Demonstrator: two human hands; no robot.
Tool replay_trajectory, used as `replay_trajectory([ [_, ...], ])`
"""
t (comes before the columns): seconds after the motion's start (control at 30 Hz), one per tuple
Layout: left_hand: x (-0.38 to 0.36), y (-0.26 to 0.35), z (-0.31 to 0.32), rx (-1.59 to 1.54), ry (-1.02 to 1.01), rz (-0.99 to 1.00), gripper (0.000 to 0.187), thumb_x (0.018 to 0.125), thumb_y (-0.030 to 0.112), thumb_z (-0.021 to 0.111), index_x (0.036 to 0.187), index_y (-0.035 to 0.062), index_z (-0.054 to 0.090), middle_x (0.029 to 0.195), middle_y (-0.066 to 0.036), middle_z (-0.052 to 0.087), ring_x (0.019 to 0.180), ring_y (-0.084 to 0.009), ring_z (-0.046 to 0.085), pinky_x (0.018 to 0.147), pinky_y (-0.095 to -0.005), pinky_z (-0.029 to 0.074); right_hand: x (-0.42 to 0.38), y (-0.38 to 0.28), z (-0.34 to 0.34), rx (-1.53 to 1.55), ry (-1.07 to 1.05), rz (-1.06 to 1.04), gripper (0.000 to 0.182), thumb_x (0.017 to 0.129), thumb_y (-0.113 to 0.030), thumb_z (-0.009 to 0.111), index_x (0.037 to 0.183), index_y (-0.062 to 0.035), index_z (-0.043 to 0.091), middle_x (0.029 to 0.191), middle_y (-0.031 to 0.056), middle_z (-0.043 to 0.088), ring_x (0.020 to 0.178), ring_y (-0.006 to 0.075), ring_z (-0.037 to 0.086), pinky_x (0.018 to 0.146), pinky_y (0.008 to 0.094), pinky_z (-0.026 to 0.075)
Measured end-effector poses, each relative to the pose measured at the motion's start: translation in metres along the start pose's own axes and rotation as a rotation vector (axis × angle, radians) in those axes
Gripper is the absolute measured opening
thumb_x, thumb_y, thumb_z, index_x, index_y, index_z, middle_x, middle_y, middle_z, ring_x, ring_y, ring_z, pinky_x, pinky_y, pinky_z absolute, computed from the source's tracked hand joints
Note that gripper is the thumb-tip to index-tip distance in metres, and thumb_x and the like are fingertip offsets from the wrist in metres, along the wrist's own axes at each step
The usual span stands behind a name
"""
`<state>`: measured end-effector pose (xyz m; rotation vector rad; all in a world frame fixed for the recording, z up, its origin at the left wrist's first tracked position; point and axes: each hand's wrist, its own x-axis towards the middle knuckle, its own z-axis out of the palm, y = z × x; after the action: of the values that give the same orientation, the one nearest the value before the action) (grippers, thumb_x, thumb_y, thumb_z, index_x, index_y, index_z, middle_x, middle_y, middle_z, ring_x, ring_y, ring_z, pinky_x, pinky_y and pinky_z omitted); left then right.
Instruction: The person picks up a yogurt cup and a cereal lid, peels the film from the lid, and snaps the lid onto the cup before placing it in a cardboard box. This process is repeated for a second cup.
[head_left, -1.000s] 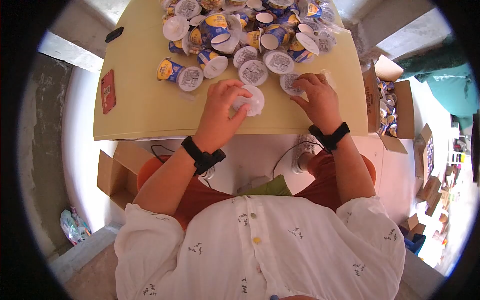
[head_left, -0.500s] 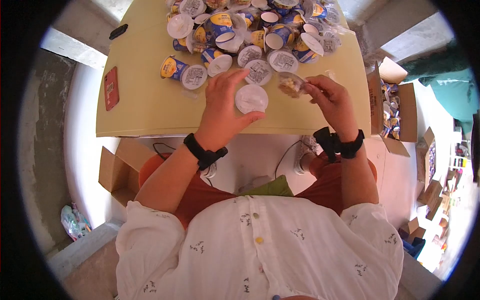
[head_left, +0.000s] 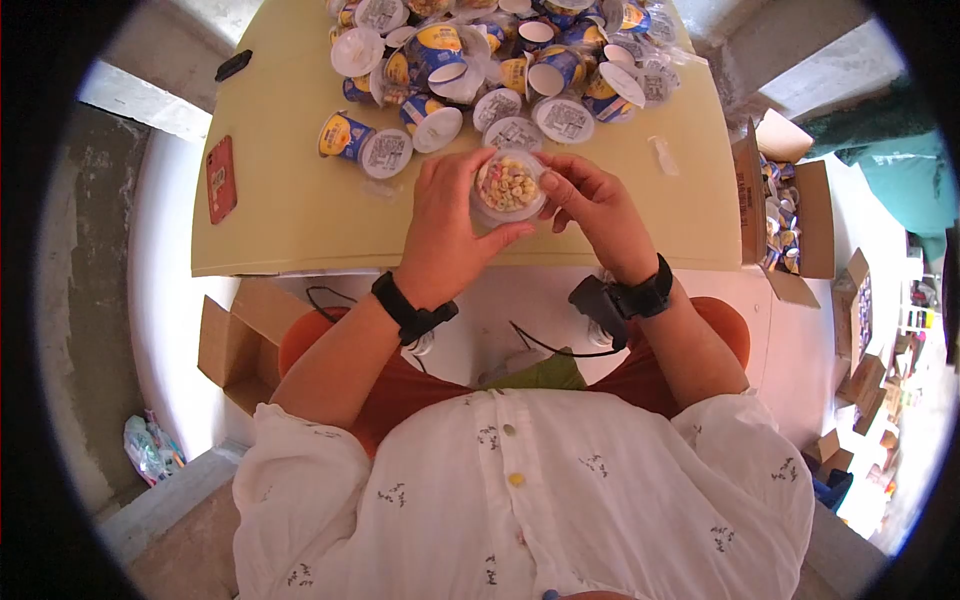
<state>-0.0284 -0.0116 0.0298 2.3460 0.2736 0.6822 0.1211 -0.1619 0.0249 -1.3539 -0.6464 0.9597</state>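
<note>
Near the table's front edge, my left hand (head_left: pixel 445 205) curls around the side of a pale, round plastic cup (head_left: pixel 488 215), thumb at the near side and fingers at the far side. Over that cup sits a small clear tub of cereal (head_left: pixel 508 186), its pale and pink pieces facing up. My right hand (head_left: pixel 590 205) pinches the tub's right rim between thumb and fingers. Most of the pale cup is hidden under the tub and my left hand. Just beyond my fingers lie white printed lids (head_left: pixel 514 133) and blue-and-yellow paper cups (head_left: pixel 345 136).
A large pile of cups (head_left: pixel 440 45) covers the far part of the yellow table (head_left: pixel 285 200). A red phone (head_left: pixel 222 180) lies at left, with a black object (head_left: pixel 233 66) beyond it. A scrap of clear plastic (head_left: pixel 662 155) is at right. Cardboard boxes (head_left: pixel 815 220) stand on the floor.
My right hand has moved left and brought the cereal tub over the pale cup, turning it face up. My left hand has stayed nearly in place.
</note>
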Motion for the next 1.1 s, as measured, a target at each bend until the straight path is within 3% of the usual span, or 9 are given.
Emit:
replay_trajectory([
  [0.13,-0.004,-0.007,0.003,0.047,0.014,0.029,0.079,0.069,0.023,0.088,0.133,0.0030,0.046,0.129,-0.016,0.054,0.122,-0.0378,0.046,0.106,-0.0477,0.036,0.004,0.009,0.000,-0.185,0.047,-0.078,0.043,0.099,-0.031,0.063,0.138,-0.0128,0.059,0.099,-0.0024,0.063,0.080,0.0051,0.053,0.067,0.0221,0.047],
  [0.23,-0.006,-0.009,0.006,0.007,-0.001,-0.033,0.080,0.070,0.018,0.088,0.136,0.0051,0.043,0.132,-0.018,0.049,0.125,-0.0360,0.045,0.107,-0.0451,0.037,0.006,0.013,0.002,-0.187,0.038,-0.060,0.042,0.100,-0.031,0.062,0.138,-0.0139,0.059,0.098,-0.0030,0.062,0.080,0.0051,0.052,0.069,0.0222,0.047],
  [0.7,-0.012,-0.015,0.013,-0.207,-0.168,-0.295,0.076,0.079,0.016,0.082,0.137,0.0019,0.036,0.133,-0.020,0.048,0.126,-0.0320,0.051,0.107,-0.0402,0.040,0.005,0.025,0.008,-0.166,0.010,-0.018,0.039,0.104,-0.025,0.054,0.141,-0.0111,0.056,0.093,-0.0027,0.059,0.073,0.0049,0.050,0.067,0.0217,0.046],
  [0.93,-0.016,-0.019,0.017,-0.231,-0.170,-0.270,0.077,0.081,0.014,0.081,0.139,0.0019,0.032,0.134,-0.020,0.048,0.126,-0.0307,0.051,0.109,-0.0392,0.040,0.004,0.028,0.008,-0.172,0.002,-0.035,0.041,0.104,-0.024,0.054,0.143,-0.0104,0.054,0.092,-0.0028,0.059,0.072,0.0049,0.050,0.067,0.0213,0.046],
  [1.1,-0.017,-0.020,0.020,-0.193,-0.162,-0.192,0.082,0.085,0.020,0.077,0.147,0.0018,0.027,0.140,-0.022,0.042,0.131,-0.0326,0.046,0.110,-0.0417,0.037,0.004,0.028,0.009,-0.192,0.007,-0.046,0.041,0.104,-0.023,0.054,0.144,-0.0121,0.053,0.092,-0.0028,0.059,0.072,0.0047,0.049,0.067,0.0210,0.046],
])
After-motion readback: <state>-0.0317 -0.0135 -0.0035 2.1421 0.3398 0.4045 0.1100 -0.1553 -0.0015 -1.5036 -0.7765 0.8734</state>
